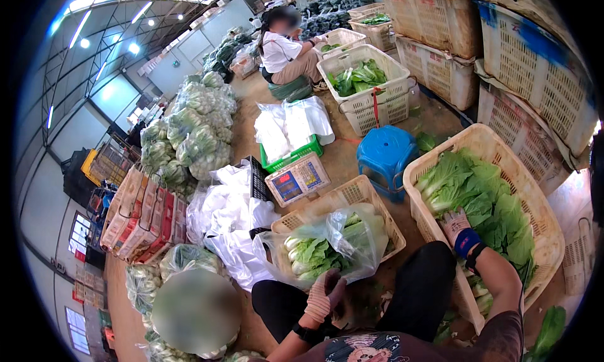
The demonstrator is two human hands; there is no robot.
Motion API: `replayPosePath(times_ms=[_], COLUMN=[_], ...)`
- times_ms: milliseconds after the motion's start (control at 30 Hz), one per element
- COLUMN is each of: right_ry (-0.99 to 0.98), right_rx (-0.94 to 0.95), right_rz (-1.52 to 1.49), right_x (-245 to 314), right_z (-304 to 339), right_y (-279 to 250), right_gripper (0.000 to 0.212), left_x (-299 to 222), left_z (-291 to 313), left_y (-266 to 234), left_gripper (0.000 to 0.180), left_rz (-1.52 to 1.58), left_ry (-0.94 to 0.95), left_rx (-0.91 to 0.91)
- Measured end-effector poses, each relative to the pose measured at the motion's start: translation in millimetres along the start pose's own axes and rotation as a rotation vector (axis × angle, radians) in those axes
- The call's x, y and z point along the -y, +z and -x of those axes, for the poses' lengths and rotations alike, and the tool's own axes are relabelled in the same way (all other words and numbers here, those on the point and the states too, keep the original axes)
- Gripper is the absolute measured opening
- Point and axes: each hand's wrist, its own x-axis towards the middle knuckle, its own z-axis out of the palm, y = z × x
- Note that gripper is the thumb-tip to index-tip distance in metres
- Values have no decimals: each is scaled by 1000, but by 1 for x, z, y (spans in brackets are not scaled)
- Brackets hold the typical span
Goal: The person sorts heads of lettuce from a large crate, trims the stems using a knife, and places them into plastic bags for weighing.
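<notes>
My left hand (pixel 323 296), in a light knitted glove with a darkened palm, is at the near edge of a clear plastic bag (pixel 359 243). Its fingers are loosely curled and slightly apart, with no held thing visible. Pale-stemmed leafy greens (pixel 313 254) fill the bag, which sits inside a low beige crate (pixel 385 212). Over at the right, my gloved right hand (pixel 454 226) reaches into a large beige crate (pixel 418 201) and rests with spread fingers on heads of leafy lettuce (pixel 467 183). Leaves hide parts of its fingertips.
Beyond the low crate stand a scale display (pixel 297 179), a green basket with white bags (pixel 292 130) and a blue stool (pixel 387 154). Bagged greens (pixel 204 132) pile up leftward; stacked crates (pixel 535 66) line the right. Another person (pixel 286 50) sits beside more crates.
</notes>
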Motion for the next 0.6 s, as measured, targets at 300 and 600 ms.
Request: replayPosePath(times_ms=[300,600], right_ry=[130,-43], right_rx=[-30,-88], right_rz=[-171,-63], right_x=[-22,-19], right_z=[-1,12], right_y=[74,14], right_gripper=[35,30], left_x=[10,28], left_z=[-12,-11], left_y=[-15,-9], left_gripper=[27,26], left_rz=[101,121], left_ry=[-154,-107], left_rx=[18,29])
